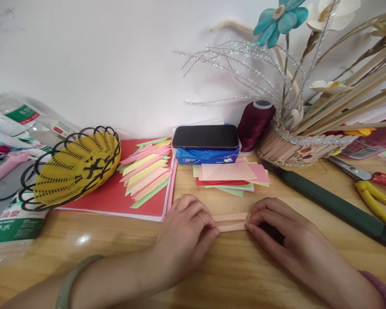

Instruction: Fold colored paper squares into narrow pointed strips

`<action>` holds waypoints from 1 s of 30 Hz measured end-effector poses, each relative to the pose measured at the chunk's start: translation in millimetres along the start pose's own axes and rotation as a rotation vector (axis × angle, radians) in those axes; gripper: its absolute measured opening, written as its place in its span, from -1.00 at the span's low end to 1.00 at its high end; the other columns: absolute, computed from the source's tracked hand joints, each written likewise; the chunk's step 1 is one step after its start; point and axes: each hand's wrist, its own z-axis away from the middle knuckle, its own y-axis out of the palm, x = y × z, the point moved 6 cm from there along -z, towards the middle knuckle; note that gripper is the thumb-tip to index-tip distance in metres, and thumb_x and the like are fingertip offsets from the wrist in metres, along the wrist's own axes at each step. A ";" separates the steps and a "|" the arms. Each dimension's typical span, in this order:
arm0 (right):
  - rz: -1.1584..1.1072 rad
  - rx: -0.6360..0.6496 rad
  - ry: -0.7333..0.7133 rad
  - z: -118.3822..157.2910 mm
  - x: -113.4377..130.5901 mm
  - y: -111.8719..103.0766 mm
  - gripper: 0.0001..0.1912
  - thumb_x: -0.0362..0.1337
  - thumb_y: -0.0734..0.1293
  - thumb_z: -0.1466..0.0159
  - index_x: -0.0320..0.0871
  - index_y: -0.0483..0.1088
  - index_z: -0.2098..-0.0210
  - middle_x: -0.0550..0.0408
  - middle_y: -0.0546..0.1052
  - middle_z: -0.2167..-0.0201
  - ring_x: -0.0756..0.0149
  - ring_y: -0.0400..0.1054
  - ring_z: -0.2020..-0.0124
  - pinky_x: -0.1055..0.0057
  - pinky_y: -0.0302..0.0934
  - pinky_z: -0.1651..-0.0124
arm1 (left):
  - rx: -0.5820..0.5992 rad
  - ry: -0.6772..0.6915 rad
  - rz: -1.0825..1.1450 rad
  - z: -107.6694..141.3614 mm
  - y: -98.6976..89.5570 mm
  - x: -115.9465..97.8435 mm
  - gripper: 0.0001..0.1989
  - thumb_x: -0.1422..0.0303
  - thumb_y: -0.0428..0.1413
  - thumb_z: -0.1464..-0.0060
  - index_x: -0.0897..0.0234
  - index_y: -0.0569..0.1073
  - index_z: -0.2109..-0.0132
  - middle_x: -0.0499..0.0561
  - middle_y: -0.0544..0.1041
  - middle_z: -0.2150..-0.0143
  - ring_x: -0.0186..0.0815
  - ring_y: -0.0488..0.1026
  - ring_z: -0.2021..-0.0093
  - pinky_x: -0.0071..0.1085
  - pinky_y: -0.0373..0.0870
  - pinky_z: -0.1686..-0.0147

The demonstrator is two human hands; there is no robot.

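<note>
A narrow strip of folded peach paper (pixel 231 222) lies low over the wooden table between my hands, its long edges turned inward and a slit showing along the middle. My left hand (pixel 189 231), with a ring on one finger, pinches the strip's left end and covers it. At the other end, my right hand (pixel 283 231) closes thumb and fingertips on a corner. Just beyond sits a stack of loose coloured paper slips (pixel 228 172). Several folded paper strips (pixel 149 171) in pink, yellow and green lie in a row on a red sheet (pixel 112 204).
A black phone (pixel 206 136) rests on a blue packet (pixel 207 155), beside a maroon thread spool (pixel 255 124). Left stands a yellow woven basket (pixel 80 167) near plastic bottles (pixel 25 116). Right are a flower basket (pixel 305 150), a dark green tool (pixel 334 204) and scissors (pixel 357 169).
</note>
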 end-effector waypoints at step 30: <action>0.285 -0.107 -0.191 6.0 4.8 -6.5 -0.85 -0.29 0.16 -0.29 -0.14 0.34 0.28 -0.01 0.40 0.23 0.25 0.32 0.23 0.30 0.26 0.23 | 0.017 0.604 -0.522 18.5 15.0 -20.9 -0.66 0.52 -0.23 -0.27 0.43 0.36 -0.04 0.07 0.44 -0.05 -0.26 0.36 -0.07 -0.39 0.39 0.05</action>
